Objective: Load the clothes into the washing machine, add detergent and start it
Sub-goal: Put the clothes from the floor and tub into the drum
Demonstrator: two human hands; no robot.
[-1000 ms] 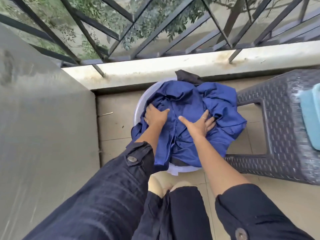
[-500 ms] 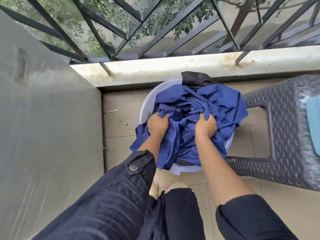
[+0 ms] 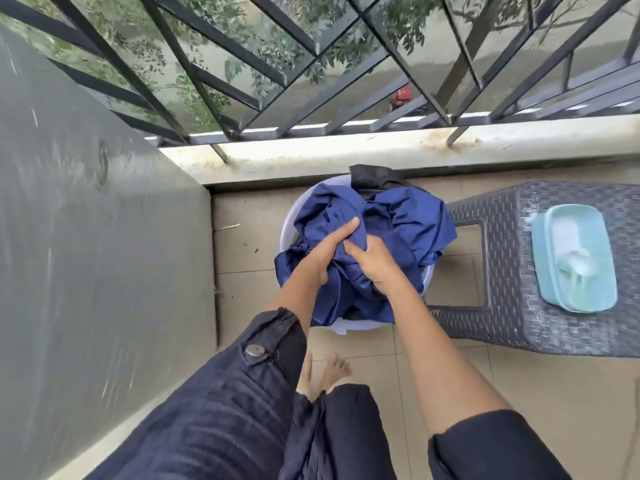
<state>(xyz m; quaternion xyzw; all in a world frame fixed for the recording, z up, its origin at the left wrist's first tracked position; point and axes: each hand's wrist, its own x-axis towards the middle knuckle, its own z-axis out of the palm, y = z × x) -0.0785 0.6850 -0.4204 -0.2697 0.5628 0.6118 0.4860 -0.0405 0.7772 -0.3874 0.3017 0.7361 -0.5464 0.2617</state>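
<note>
A bundle of blue clothes (image 3: 408, 220) fills a pale round basin (image 3: 294, 216) on the tiled floor by the balcony ledge. A dark garment (image 3: 372, 178) sticks out at the basin's far side. My left hand (image 3: 329, 247) and my right hand (image 3: 374, 261) are close together, both closed around a fold of the blue cloth above the basin's middle. A light blue detergent tub (image 3: 575, 258), open with white powder inside, rests on the dark woven stool (image 3: 509, 271) to the right. No washing machine drum is visible.
A tall grey surface (image 3: 97, 254) stands along the left side. The white ledge (image 3: 346, 154) and black metal railing (image 3: 311, 64) close off the far end. My bare feet (image 3: 325, 372) stand on the beige tiles just behind the basin.
My hands went from flat on the blue cloth to gripping it, then drew together at the middle, bunching the cloth. The view rose and the detergent tub came into sight.
</note>
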